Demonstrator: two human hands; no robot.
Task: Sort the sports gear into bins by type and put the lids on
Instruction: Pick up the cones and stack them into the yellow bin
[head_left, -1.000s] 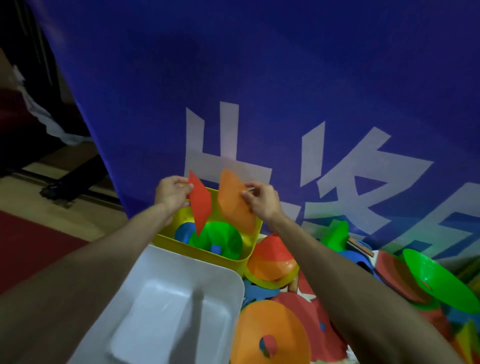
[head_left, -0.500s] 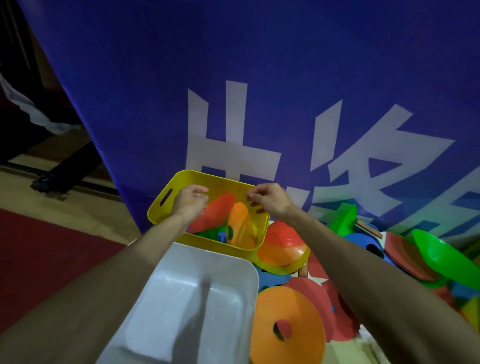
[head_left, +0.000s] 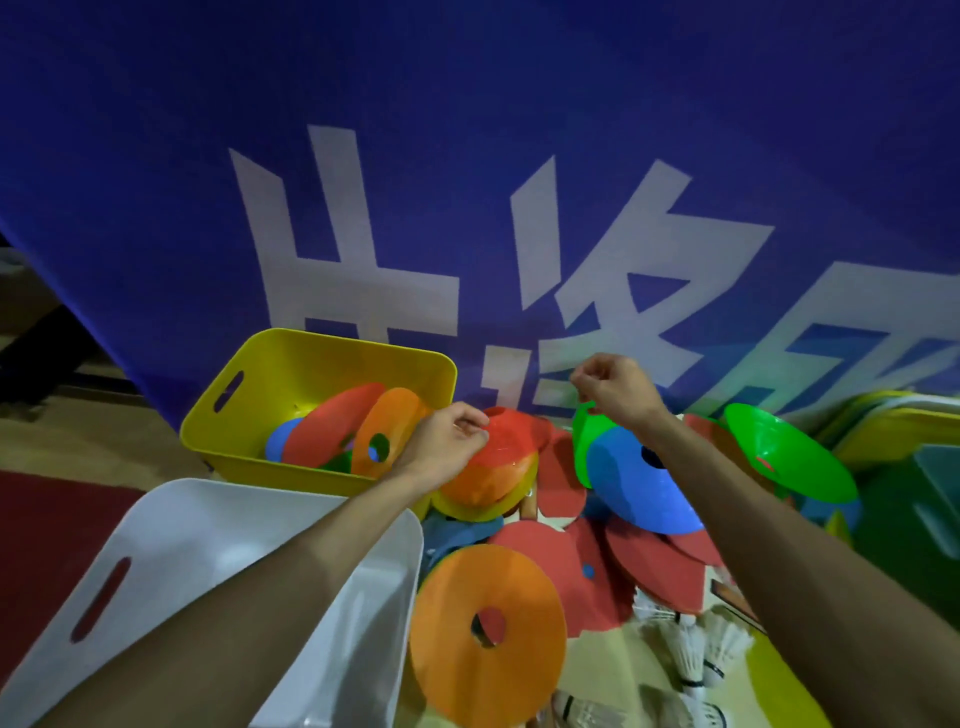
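A yellow bin (head_left: 332, 358) stands against the blue banner and holds red, orange, blue and green disc cones. My left hand (head_left: 447, 444) is just right of the bin and pinches the top of a red cone (head_left: 506, 447), which sits on a stack of orange and yellow cones. My right hand (head_left: 618, 389) is higher and to the right. It pinches the rim of a green cone (head_left: 584, 447) that stands on edge against a blue cone (head_left: 639, 493). An empty white bin (head_left: 182, 525) lies under my left forearm.
On the floor lie an orange cone (head_left: 488, 623), red table-tennis paddles (head_left: 660, 566) and several shuttlecocks (head_left: 696, 649). Another green cone (head_left: 789, 457) tilts at the right. Behind it are stacked lids (head_left: 898, 431) and a dark green bin (head_left: 914, 519). The blue banner (head_left: 467, 156) closes off the back.
Both hands let go of the red and orange cones, which now lie in the yellow bin. The hands moved right to the pile, the left onto a red cone and the right onto a green one.
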